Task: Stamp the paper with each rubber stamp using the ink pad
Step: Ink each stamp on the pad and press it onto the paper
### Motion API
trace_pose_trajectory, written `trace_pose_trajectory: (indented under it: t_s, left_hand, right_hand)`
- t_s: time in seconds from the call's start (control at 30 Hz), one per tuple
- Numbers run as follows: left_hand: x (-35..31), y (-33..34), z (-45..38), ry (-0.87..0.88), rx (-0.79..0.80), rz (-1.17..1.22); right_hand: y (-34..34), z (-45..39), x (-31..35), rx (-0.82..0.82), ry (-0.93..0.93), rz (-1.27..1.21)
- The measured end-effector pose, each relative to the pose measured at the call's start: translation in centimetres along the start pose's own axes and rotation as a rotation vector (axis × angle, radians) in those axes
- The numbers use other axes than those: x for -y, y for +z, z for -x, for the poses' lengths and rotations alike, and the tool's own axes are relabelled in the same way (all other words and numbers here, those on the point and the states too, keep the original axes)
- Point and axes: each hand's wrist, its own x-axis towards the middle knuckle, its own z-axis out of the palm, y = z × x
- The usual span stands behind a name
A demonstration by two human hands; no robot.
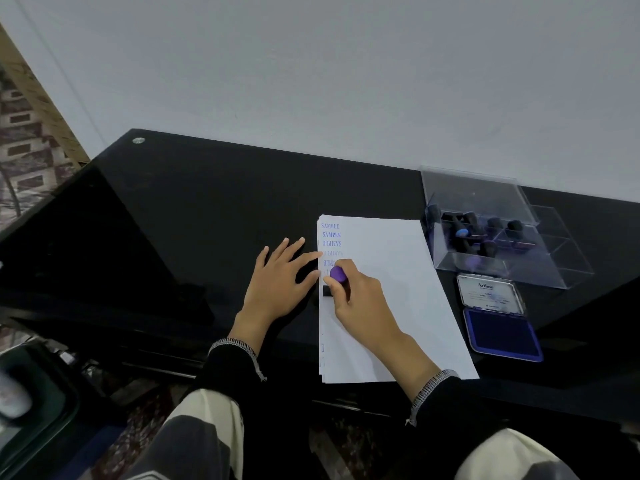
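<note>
Stamp [337, 277]: purple-capped, upright, base on the paper [391, 292] near its left edge, at the foot of a column of "SAMPLE" prints [331, 234]. Your right hand [360, 303] grips it, fingers curled round the shaft, thumb on its left side. The stamp's long axis stands vertical, so the lift is likely straight up.

Left hand [277, 282]: flat on the desk [207, 209], fingers spread, tips touching the paper's left edge at 9 o'clock from the stamp. It appears to steady the sheet.

Ink pad [500, 332]: open, lid back, at 3 o'clock from the stamp, just beside the paper's right edge; your right hand is the nearer.

Box [485, 230]: clear, lid up, at 1 o'clock, holding further stamps [464, 230].

Desk: black, glossy. Wall [311, 64]: plain, pale, behind it.
</note>
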Motion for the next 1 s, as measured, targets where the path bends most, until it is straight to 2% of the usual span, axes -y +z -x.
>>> trace_pose_trajectory:
  t_s: [0.17,0.27,0.43,0.5,0.57,0.67,0.83,1.0]
  left_hand:
    - [0.3,0.1,-0.3,0.003,-0.022,0.011]
    - [0.3,0.1,-0.1,0.014,-0.051,0.036]
    - [0.3,-0.1,0.0,0.019,-0.067,0.045]
    - [0.3,0.0,0.0,0.016,-0.064,0.043]
    - [0.2,0.0,0.0,0.011,-0.053,0.033]
    - [0.1,0.0,0.0,0.014,-0.052,0.044]
    - [0.0,-0.1,0.0,0.006,-0.054,0.054]
    - [0.1,0.0,0.0,0.009,-0.052,0.055]
  right_hand:
    - [-0.4,0.6,-0.1,-0.009,-0.011,-0.017]
    - [-0.8,0.3,-0.2,-0.057,0.056,-0.109]
    - [-2.5,-0.3,-1.9,-0.383,0.356,-0.614]
    - [-3.4,-0.2,-2.6,-0.431,0.468,-0.841]
    - [-4.0,0.0,-3.1,-0.444,0.522,-0.963]
    - [-4.1,0.2,-3.3,-0.455,0.527,-0.980]
    - [-3.9,0.3,-3.3,-0.447,0.496,-0.873]
    - [-4.1,0.8,-3.1,-0.357,0.388,-0.613]
